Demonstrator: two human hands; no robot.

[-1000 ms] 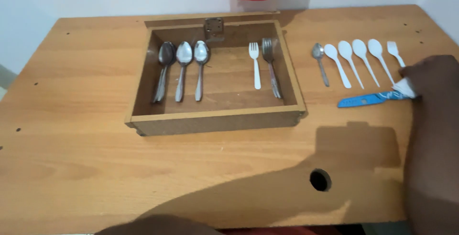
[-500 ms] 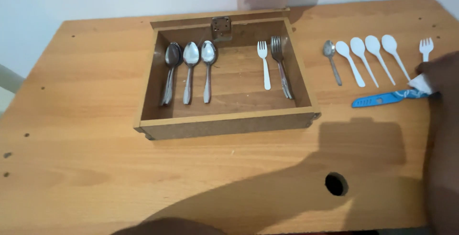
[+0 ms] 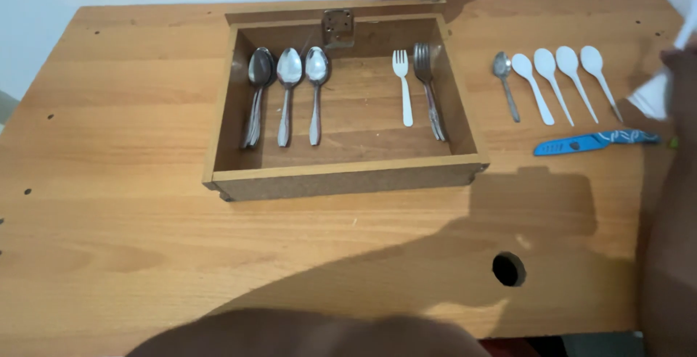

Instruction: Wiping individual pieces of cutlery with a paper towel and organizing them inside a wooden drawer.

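Seemingly the right hand, at the bench's right edge, pinches a white fork, blurred; lifted carelessly, it could knock the blue knife or white spoons.

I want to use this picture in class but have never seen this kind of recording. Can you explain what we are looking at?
A person wears a camera on the head, so the one view looks down at their own work. A wooden table carries an open wooden box with metal spoons, a white fork and metal forks. Right of the box lie a small metal spoon, four white spoons and a blue knife. The right hand, at the frame's edge, holds something white. No left hand is visible.
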